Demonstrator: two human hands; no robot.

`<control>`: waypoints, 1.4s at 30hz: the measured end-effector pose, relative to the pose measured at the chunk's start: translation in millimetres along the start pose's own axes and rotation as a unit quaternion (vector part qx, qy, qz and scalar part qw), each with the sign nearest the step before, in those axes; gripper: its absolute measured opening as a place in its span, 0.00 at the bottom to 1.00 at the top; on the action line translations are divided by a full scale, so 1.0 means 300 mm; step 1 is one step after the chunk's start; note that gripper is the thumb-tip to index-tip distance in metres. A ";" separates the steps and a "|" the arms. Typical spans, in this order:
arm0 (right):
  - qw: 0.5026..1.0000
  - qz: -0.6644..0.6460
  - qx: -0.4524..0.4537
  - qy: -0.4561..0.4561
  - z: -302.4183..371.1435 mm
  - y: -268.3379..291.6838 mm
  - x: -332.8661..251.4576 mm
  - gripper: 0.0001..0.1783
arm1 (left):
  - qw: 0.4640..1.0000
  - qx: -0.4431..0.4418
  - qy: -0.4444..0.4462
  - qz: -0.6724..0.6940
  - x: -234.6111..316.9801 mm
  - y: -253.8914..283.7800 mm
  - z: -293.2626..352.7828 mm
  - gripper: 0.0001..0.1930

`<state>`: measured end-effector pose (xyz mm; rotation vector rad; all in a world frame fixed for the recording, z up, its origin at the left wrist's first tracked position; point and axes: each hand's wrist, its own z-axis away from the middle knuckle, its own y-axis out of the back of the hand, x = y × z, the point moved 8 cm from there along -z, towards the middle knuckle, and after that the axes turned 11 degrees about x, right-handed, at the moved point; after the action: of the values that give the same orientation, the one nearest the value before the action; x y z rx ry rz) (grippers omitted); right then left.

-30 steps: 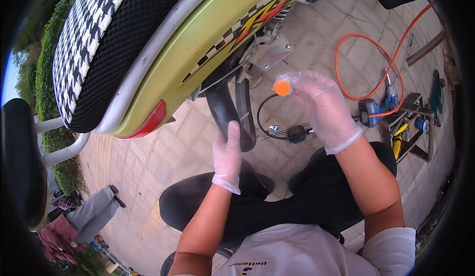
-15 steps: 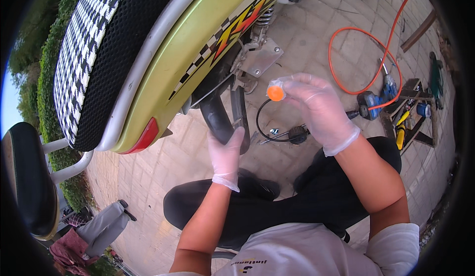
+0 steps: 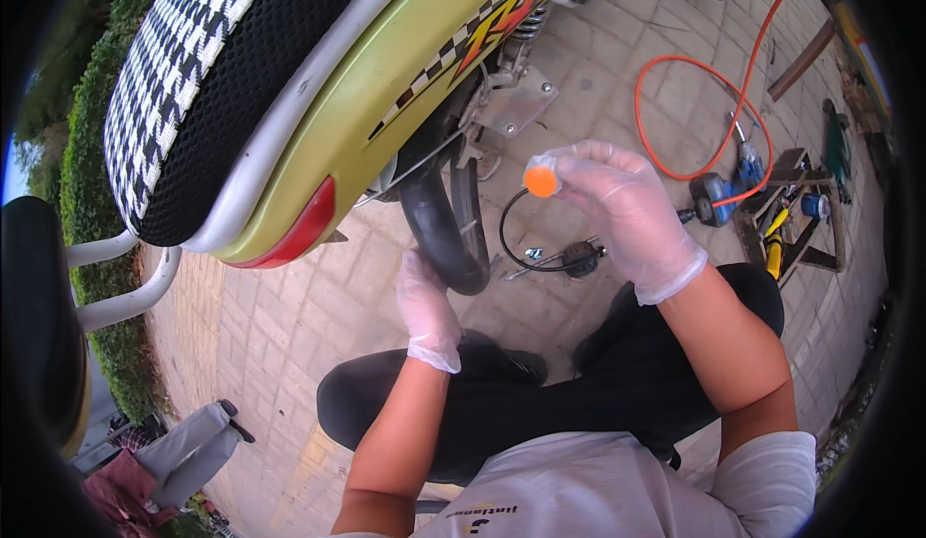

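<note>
A black inner tube (image 3: 433, 230) hangs in a loop below the rear of a yellow-green electric scooter (image 3: 318, 142). My gloved left hand (image 3: 426, 311) is closed at the loop's lower left side, its fingertips partly hidden behind the rubber. Raised to the right of the tube, my gloved right hand (image 3: 622, 215) pinches a small round orange disc (image 3: 542, 182) with a whitish, filmy edge between thumb and fingers. The disc is apart from the tube. Beneath my right hand, a black cable with a dark round part (image 3: 581, 259) lies on the paving beside small metal pieces (image 3: 533, 253).
An orange air hose (image 3: 666, 166) loops on the right, near a blue power tool (image 3: 716, 195). A wooden crate (image 3: 820, 258) holds a yellow-handled tool (image 3: 775, 248). A metal bracket (image 3: 521, 104) sticks out from the scooter. At the lower left is another person's grey trouser leg (image 3: 193, 446).
My left hand has shifted slightly left and down, its thumb no longer showing across the front of the tube. My right hand still holds the orange disc. The view has moved slightly.
</note>
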<state>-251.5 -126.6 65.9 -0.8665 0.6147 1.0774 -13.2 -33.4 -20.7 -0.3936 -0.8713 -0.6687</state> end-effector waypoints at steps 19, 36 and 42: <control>0.996 0.081 0.005 0.038 -0.038 -0.096 0.067 0.12 | 0.950 -0.280 0.117 -0.076 -0.014 -0.154 0.053 0.26; 0.995 0.008 0.012 0.098 -0.050 -0.180 0.179 0.11 | 0.947 -0.255 0.034 -0.194 -0.001 -0.146 0.056 0.22; 0.990 0.047 0.016 0.134 -0.051 -0.185 0.182 0.10 | 0.951 -0.253 0.023 -0.175 0.008 -0.154 0.062 0.22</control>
<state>-180.3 -124.4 31.3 -0.9693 0.9023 1.0407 -54.2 -57.5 -5.5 -0.6865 -0.7223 -1.2346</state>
